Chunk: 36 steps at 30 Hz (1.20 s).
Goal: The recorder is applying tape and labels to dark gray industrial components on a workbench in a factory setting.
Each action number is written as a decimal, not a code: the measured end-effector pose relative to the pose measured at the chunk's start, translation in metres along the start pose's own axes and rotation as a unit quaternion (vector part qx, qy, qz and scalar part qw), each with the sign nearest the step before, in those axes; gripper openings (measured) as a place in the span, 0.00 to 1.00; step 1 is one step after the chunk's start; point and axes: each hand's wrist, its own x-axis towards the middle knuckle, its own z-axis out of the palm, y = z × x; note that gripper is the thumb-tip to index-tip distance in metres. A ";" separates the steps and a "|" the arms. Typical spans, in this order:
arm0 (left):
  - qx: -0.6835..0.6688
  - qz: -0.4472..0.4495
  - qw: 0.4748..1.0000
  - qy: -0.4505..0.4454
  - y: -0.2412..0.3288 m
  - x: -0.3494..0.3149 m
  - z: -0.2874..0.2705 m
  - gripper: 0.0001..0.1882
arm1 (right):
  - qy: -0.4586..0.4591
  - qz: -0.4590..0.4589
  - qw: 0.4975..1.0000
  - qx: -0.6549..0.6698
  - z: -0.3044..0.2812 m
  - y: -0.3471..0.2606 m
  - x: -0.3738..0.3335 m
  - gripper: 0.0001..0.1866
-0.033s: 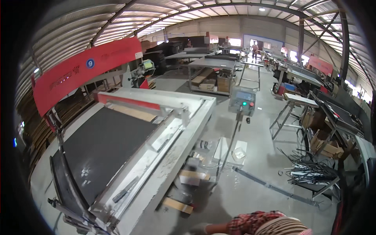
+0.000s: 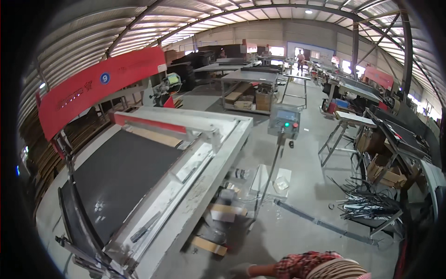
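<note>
A large flatbed cutting table (image 2: pixel 153 186) with a dark bed fills the left of the workshop, a red gantry bar (image 2: pixel 148 123) across its far end. Beside it a control box on a pole (image 2: pixel 284 121) stands on the concrete floor (image 2: pixel 297 218). Cardboard scraps (image 2: pixel 209 245) lie by the table's near corner, nearest the hand (image 2: pixel 239 271) reaching along the bottom edge on a patterned sleeve. Which hand it is, and whether its fingers are curled or hold anything, I cannot tell. Loose scraps and metal strips (image 2: pixel 362 204) could trip someone stepping there.
</note>
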 end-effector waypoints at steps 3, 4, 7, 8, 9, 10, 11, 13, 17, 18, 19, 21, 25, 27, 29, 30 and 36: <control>-0.019 -0.032 0.999 0.016 -0.036 -0.006 0.033 0.17 | 0.028 0.069 0.997 0.037 -0.009 0.072 -0.081 0.25; -0.027 -0.042 0.999 0.019 -0.050 -0.010 0.045 0.17 | 0.039 0.082 0.994 0.054 -0.009 0.090 -0.109 0.24; -0.049 -0.085 0.995 0.006 -0.087 -0.016 0.089 0.17 | 0.064 0.124 0.983 0.120 -0.002 0.152 -0.182 0.24; -0.060 -0.099 0.993 -0.015 -0.100 -0.015 0.109 0.17 | 0.070 0.147 0.972 0.167 0.001 0.166 -0.201 0.26; -0.071 -0.113 0.990 -0.050 -0.112 -0.006 0.134 0.17 | 0.074 0.151 0.970 0.173 0.003 0.181 -0.221 0.26; -0.082 -0.117 0.986 -0.084 -0.106 -0.004 0.174 0.17 | 0.109 0.184 0.940 0.266 -0.018 0.174 -0.245 0.28; 0.066 -0.056 0.987 -0.134 -0.021 -0.050 0.304 0.16 | 0.149 0.226 0.894 0.357 -0.029 0.183 -0.270 0.31; 0.064 -0.102 0.959 -0.255 -0.024 -0.005 0.376 0.18 | 0.252 0.161 0.904 0.305 -0.019 0.216 -0.288 0.32; 0.050 -0.058 0.898 -0.434 -0.020 0.024 0.485 0.21 | 0.291 0.044 0.754 0.587 -0.050 0.242 -0.331 0.28; 0.053 -0.060 0.895 -0.438 -0.021 0.034 0.505 0.21 | 0.333 0.003 0.695 0.637 -0.066 0.233 -0.341 0.23; -0.003 -0.098 0.875 -0.475 -0.022 0.045 0.524 0.21 | 0.373 -0.039 0.628 0.682 -0.086 0.224 -0.355 0.19; -0.051 -0.148 0.843 -0.514 -0.023 0.060 0.564 0.22 | 0.439 0.003 0.650 0.620 -0.114 0.233 -0.380 0.18; 0.086 -0.110 0.856 -0.498 -0.010 0.099 0.655 0.20 | 0.439 0.118 0.795 0.401 -0.191 0.282 -0.427 0.21; 0.152 -0.060 0.860 -0.483 -0.003 0.119 0.710 0.18 | 0.362 0.236 0.888 0.158 -0.220 0.315 -0.437 0.23; 0.169 -0.013 0.850 -0.499 0.003 0.145 0.768 0.14 | 0.606 0.203 0.768 0.042 -0.230 0.355 -0.440 0.27; 0.205 -0.016 0.829 -0.520 0.009 0.159 0.796 0.13 | 0.551 0.264 0.786 0.092 -0.245 0.367 -0.452 0.30; 0.372 0.173 0.682 -0.606 0.000 0.230 0.944 0.14 | 0.640 0.315 0.701 0.008 -0.300 0.451 -0.491 0.29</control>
